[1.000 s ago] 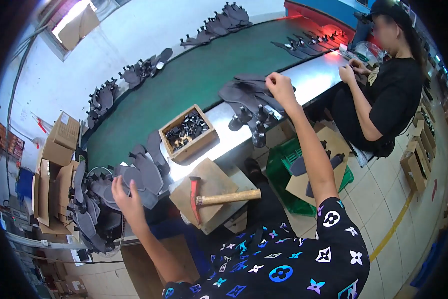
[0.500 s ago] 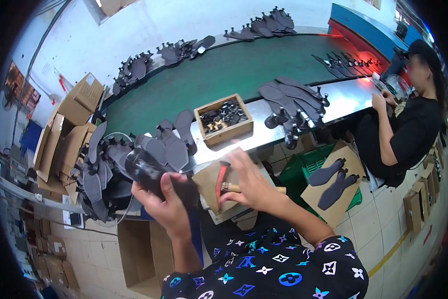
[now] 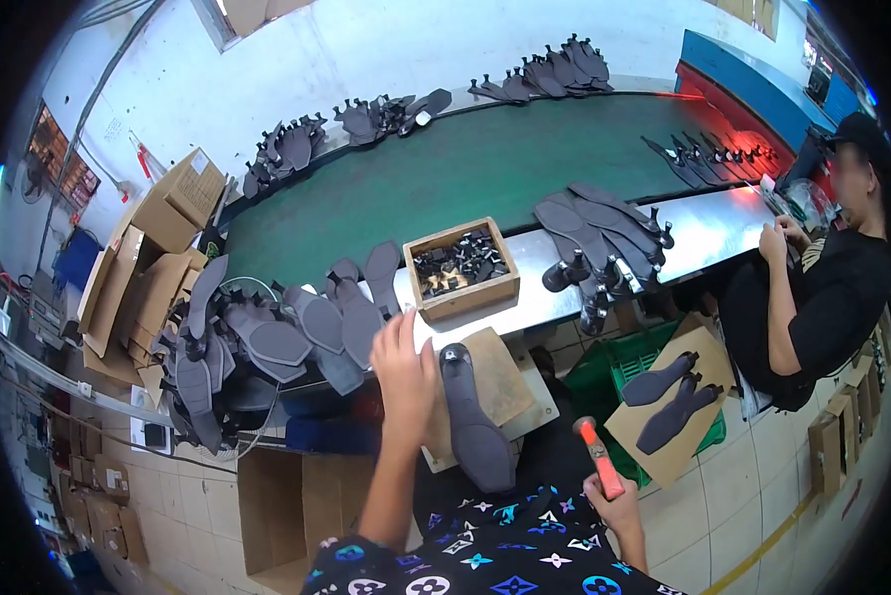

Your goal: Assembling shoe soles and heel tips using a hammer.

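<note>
A dark grey shoe sole [image 3: 477,436] with a black heel piece at its far end lies over a tan board [image 3: 495,369] on a small stand in front of me. My left hand [image 3: 403,372] is just left of the heel end, fingers stretched out and holding nothing; touching or not, I cannot tell. Low on the right, my right hand [image 3: 616,504] is closed round a hammer [image 3: 598,456] with a red head. The hammer's wooden handle is mostly hidden. Beyond the stand, a wooden box [image 3: 470,300] holds many small black and brass-coloured parts.
Soles with heels pile up at left [image 3: 267,337] and right [image 3: 589,233] along the metal ledge. Behind runs a green conveyor belt [image 3: 445,164]. A co-worker [image 3: 813,288] sits at right, near a green crate [image 3: 654,347] topped with cardboard and soles. An open carton [image 3: 272,526] stands below left.
The sole has gone from my left hand onto the board, and that hand has opened. My right hand has moved down and right with the hammer. The view has shifted slightly.
</note>
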`<state>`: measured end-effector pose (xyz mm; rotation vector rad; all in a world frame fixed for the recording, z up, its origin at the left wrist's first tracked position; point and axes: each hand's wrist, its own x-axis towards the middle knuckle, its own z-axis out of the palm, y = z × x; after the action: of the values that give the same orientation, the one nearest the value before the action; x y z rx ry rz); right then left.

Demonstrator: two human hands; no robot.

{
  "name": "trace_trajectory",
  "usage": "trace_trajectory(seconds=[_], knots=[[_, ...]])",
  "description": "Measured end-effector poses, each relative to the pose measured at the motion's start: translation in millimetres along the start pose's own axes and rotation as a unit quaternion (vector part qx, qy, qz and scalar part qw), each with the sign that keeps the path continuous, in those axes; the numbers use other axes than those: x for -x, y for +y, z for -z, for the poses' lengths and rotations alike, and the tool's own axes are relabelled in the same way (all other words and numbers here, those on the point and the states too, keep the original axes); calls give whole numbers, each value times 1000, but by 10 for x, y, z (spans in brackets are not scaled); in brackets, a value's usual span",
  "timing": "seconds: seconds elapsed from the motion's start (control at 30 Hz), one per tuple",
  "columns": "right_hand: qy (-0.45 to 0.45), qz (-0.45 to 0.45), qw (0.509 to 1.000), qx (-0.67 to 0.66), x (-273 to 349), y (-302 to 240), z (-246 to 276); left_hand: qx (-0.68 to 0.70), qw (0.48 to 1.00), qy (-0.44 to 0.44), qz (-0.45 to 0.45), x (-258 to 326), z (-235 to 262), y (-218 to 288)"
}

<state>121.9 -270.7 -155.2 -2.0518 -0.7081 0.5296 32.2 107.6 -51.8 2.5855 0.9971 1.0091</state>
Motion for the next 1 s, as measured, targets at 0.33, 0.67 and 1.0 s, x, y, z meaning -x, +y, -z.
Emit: trace_trajectory(seconds=[0.33,0.67,1.0], knots=[[-38,30,912,-408,-568,-734,-147,-178,961,-117,-177,-1514,-1165,-564],[-53,161,894,-416,-1104,-1140,-131,-3,979,-97,-178,-1410,-980,-574],[-165,179,885,-397,-1434,-2274,119,237,875,170,-386,-7,544,664]])
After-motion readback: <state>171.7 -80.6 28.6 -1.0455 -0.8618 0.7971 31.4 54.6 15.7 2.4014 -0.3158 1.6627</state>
